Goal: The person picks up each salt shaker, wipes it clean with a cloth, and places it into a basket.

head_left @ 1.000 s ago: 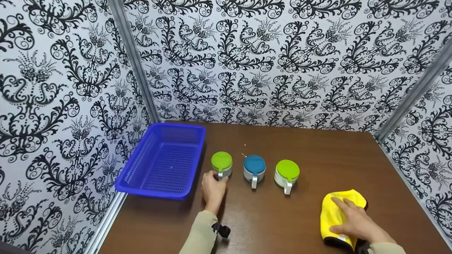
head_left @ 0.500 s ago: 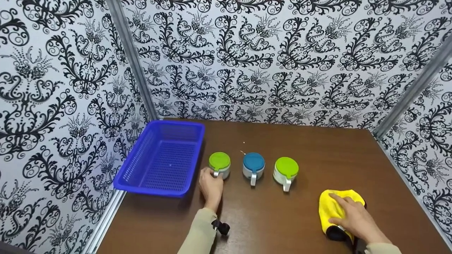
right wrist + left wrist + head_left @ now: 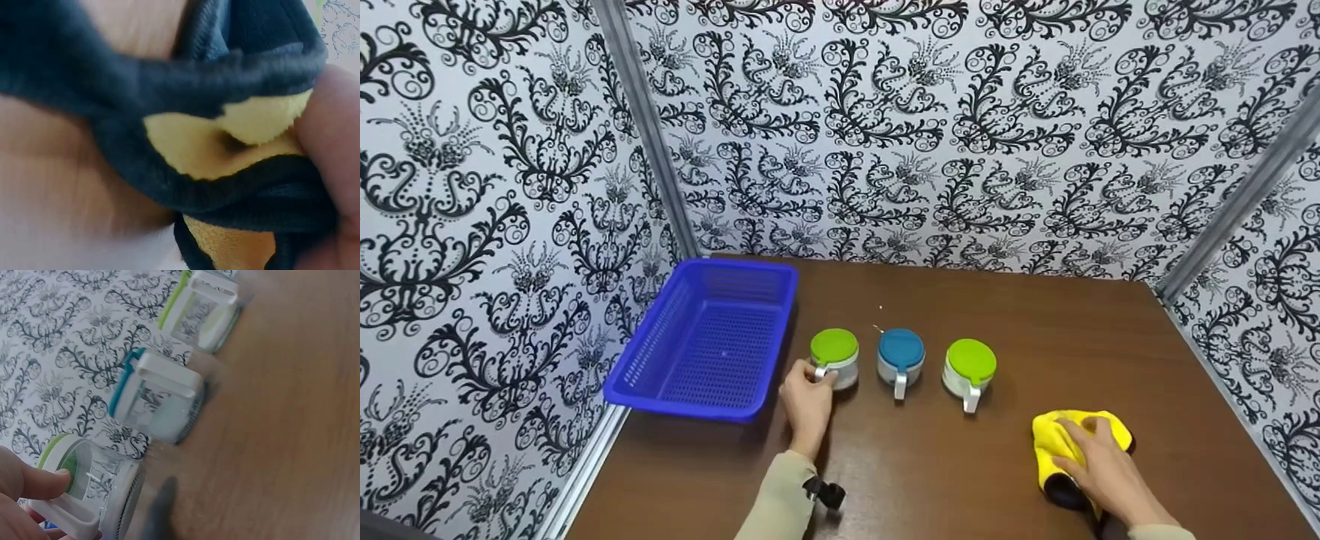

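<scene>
My left hand (image 3: 808, 405) grips the handle of a clear seasoning jar with a green lid (image 3: 835, 346), the leftmost of three. In the left wrist view the thumb presses on this jar (image 3: 104, 478) near its lid, and a dark shadow lies on the table beside its base. Next to it stands a jar with a blue lid (image 3: 901, 349), then another green-lidded jar (image 3: 970, 361), both with handles facing me and pale contents. At the right, my right hand (image 3: 1110, 469) pinches a yellow cloth (image 3: 1054, 442) with black edging. Its folds (image 3: 191, 146) bunch up in the right wrist view.
A blue plastic basket (image 3: 765, 352) with a perforated bottom stands left of the jars, close to the left hand. The brown wooden table (image 3: 930, 472) is bounded by patterned walls (image 3: 885, 150) at the back and sides. Small white specks lie behind the blue-lidded jar.
The left hand has taken firmer hold of the jar's handle, and the jar has shifted slightly toward me. The right hand has gathered the cloth into a smaller bunch, a little to the left.
</scene>
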`<state>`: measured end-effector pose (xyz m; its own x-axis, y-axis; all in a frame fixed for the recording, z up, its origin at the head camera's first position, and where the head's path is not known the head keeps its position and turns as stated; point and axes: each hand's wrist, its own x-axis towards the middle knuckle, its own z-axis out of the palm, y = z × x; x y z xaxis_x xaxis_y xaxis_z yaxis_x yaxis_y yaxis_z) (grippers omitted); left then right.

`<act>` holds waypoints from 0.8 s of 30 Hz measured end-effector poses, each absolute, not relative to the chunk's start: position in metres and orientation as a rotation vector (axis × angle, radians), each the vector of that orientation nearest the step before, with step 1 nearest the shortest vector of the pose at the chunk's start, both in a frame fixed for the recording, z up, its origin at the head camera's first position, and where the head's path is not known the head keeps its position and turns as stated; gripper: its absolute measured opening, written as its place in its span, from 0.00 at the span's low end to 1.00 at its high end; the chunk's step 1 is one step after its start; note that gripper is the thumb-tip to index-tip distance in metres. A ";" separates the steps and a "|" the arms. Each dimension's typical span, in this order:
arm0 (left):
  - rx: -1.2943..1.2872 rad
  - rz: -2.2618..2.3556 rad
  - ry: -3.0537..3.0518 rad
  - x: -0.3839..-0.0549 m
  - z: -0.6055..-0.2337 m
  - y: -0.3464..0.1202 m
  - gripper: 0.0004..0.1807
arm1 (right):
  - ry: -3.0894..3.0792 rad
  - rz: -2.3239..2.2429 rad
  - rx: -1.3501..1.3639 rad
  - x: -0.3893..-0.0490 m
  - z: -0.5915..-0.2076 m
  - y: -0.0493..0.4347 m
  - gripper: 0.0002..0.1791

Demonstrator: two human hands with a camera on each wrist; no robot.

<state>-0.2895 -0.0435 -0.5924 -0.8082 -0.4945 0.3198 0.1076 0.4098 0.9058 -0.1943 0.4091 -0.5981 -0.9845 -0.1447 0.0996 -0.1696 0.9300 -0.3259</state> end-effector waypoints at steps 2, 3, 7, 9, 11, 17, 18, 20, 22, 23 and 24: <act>0.325 -1.428 -2.111 -0.287 -0.586 -0.044 0.20 | -3.027 0.512 0.256 -0.194 -0.599 0.408 0.31; 0.329 -1.440 -2.111 -0.285 -0.583 -0.044 0.19 | -3.032 0.503 0.265 -0.194 -0.599 0.408 0.31; 0.328 -1.469 -2.113 -0.281 -0.572 -0.045 0.20 | -3.041 0.452 0.290 -0.194 -0.597 0.403 0.30; 0.315 -1.483 -2.107 -0.279 -0.568 -0.045 0.20 | -3.015 0.432 0.289 -0.192 -0.597 0.400 0.29; 0.292 -1.478 -2.094 -0.277 -0.565 -0.047 0.20 | -2.980 0.427 0.291 -0.193 -0.597 0.397 0.28; 0.244 -1.487 -2.055 -0.272 -0.558 -0.047 0.21 | -2.840 0.419 0.314 -0.192 -0.594 0.381 0.29; 0.241 -1.494 -2.051 -0.271 -0.557 -0.047 0.21 | -2.809 0.417 0.323 -0.193 -0.592 0.377 0.30; 0.236 -1.497 -2.046 -0.270 -0.555 -0.047 0.21 | -2.740 0.421 0.348 -0.194 -0.586 0.369 0.32; 0.230 -1.498 -2.041 -0.270 -0.553 -0.047 0.20 | -2.664 0.429 0.383 -0.196 -0.579 0.359 0.33; 0.231 -1.495 -2.040 -0.270 -0.551 -0.047 0.20 | -2.630 0.437 0.404 -0.197 -0.575 0.355 0.34; 0.232 -1.489 -2.041 -0.270 -0.550 -0.047 0.20 | -2.599 0.444 0.424 -0.198 -0.570 0.350 0.34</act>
